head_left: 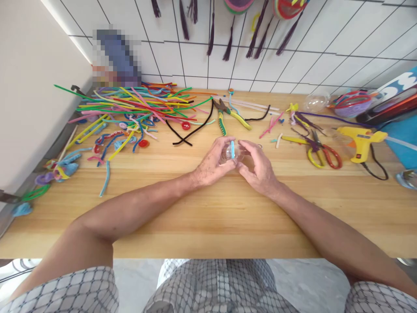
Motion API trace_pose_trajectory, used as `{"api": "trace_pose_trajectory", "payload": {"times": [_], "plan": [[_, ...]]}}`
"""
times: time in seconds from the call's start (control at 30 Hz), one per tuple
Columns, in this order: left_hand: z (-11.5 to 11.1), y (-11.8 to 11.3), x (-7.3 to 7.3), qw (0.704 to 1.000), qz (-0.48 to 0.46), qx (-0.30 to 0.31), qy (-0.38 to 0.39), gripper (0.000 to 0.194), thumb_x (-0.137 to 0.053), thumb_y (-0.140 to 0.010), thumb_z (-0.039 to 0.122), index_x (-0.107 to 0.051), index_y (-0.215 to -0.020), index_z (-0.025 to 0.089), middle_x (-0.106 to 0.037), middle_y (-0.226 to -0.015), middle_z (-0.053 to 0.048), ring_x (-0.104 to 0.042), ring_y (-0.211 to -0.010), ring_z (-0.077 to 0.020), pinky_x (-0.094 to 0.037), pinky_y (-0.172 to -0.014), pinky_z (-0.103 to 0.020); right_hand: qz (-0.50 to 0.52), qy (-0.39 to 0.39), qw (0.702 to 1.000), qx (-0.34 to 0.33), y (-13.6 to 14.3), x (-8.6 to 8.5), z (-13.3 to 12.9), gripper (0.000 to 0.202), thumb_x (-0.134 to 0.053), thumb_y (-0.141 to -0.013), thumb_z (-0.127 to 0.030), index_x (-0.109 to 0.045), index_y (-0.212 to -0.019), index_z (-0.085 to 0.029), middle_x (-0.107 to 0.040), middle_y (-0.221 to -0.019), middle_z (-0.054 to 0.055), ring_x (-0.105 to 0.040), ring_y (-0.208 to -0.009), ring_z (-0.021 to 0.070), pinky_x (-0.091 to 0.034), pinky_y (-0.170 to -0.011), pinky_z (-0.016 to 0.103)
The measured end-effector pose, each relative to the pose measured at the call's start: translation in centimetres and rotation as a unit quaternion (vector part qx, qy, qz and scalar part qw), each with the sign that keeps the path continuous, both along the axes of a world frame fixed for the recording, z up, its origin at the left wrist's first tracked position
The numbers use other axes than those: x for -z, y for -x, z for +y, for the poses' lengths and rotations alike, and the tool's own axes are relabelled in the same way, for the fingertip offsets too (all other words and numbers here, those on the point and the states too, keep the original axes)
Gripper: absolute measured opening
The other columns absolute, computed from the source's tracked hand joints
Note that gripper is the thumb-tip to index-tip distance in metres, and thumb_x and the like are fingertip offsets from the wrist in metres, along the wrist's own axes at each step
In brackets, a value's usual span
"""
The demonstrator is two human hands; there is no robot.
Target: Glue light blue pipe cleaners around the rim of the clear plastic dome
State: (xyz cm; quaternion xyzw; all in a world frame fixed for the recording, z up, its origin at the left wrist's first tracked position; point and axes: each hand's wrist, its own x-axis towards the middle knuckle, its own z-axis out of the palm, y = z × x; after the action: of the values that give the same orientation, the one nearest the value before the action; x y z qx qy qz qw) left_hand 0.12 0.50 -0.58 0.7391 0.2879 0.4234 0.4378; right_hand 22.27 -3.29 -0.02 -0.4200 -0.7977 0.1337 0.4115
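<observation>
Blue-banded clear ball (232, 150) between curved hands (211, 162), forearms (153, 198) angled inward.

A pale, wood-grained tabletop (208, 217) stretches beneath the left hand (210, 163) and the right hand (259, 167). Beyond and left of the left hand lies a heap of thin, multicoloured fuzzy stems (137, 104), with a round red disc (186, 125) nearer that hand. Just beyond both hands rest metal pliers with green and yellow handles (224, 108). Right of the right hand lie scissors with one yellow and one red handle (317, 142); farther right sits a yellow glue gun (361, 138).
</observation>
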Motion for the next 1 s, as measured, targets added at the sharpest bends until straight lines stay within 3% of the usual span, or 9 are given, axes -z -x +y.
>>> {"api": "trace_pose_trajectory", "payload": {"times": [0.33, 0.53, 0.67, 0.8, 0.9, 1.0], "plan": [[0.2, -0.4, 0.1, 1.0, 0.011, -0.007, 0.014, 0.074, -0.079, -0.093, 0.04, -0.045, -0.156, 0.021, -0.055, -0.158, -0.02, -0.057, -0.15, -0.0354, -0.047, -0.13, -0.058, -0.004, 0.043, 0.999, 0.015, 0.1, -0.4, 0.1, 0.058, -0.065, -0.108, -0.047, -0.051, -0.161, -0.031, -0.067, -0.156, 0.017, -0.071, -0.136, 0.0363, -0.065, -0.113, 0.06], [0.3, -0.5, 0.7, 1.0, 0.009, -0.016, 0.001, 0.067, -0.074, -0.098, 0.038, -0.045, -0.157, 0.025, -0.054, -0.157, -0.018, -0.059, -0.147, -0.0331, -0.049, -0.129, -0.058, 0.035, 0.119, 0.99, 0.072, -1.9, -2.6, -0.7, 0.055, -0.071, -0.103, -0.045, -0.06, -0.154, -0.03, -0.07, -0.153, 0.014, -0.071, -0.139, 0.0345, -0.061, -0.119, 0.061], [0.3, -0.6, 1.0, 1.0, 0.004, -0.021, -0.009, 0.066, -0.074, -0.097, 0.035, -0.046, -0.157, 0.028, -0.054, -0.158, -0.016, -0.057, -0.149, -0.0315, -0.048, -0.131, -0.056, 0.089, 0.139, 0.973, 0.164, -6.7, -3.1, -1.5, 0.048, -0.078, -0.096, -0.048, -0.07, -0.14, -0.03, -0.077, -0.143, 0.012, -0.075, -0.132, 0.0345, -0.059, -0.119, 0.063], [0.2, -0.7, 0.9, 0.999, 0.001, -0.02, -0.031, 0.067, -0.074, -0.096, 0.032, -0.047, -0.157, 0.026, -0.056, -0.157, -0.016, -0.057, -0.148, -0.0305, -0.048, -0.13, -0.055, 0.124, 0.07, 0.939, 0.312, -13.5, -1.6, -2.0, 0.039, -0.08, -0.087, -0.056, -0.073, -0.114, -0.029, -0.082, -0.116, 0.011, -0.079, -0.106, 0.0348, -0.067, -0.097, 0.059], [0.2, -0.7, 0.9, 0.999, 0.0, -0.027, -0.043, 0.07, -0.077, -0.092, 0.033, -0.049, -0.156, 0.025, -0.056, -0.157, -0.016, -0.058, -0.148, -0.0308, -0.048, -0.13, -0.054, 0.113, 0.02, 0.91, 0.398, -18.2, -0.9, -2.6, 0.035, -0.078, -0.084, -0.058, -0.064, -0.102, -0.031, -0.076, -0.1, 0.011, -0.072, -0.093, 0.0323, -0.064, -0.083, 0.051], [0.1, -0.8, 0.9, 0.998, 0.003, -0.025, -0.051, 0.071, -0.077, -0.091, 0.031, -0.049, -0.156, 0.025, -0.057, -0.157, -0.016, -0.058, -0.149, -0.0303, -0.047, -0.132, -0.054, 0.078, -0.02, 0.888, 0.453, -21.5, -1.2, -3.1, 0.035, -0.069, -0.088, -0.058, -0.049, -0.098, -0.032, -0.06, -0.088, 0.005, -0.059, -0.084, 0.0274, -0.055, -0.074, 0.045]]}}
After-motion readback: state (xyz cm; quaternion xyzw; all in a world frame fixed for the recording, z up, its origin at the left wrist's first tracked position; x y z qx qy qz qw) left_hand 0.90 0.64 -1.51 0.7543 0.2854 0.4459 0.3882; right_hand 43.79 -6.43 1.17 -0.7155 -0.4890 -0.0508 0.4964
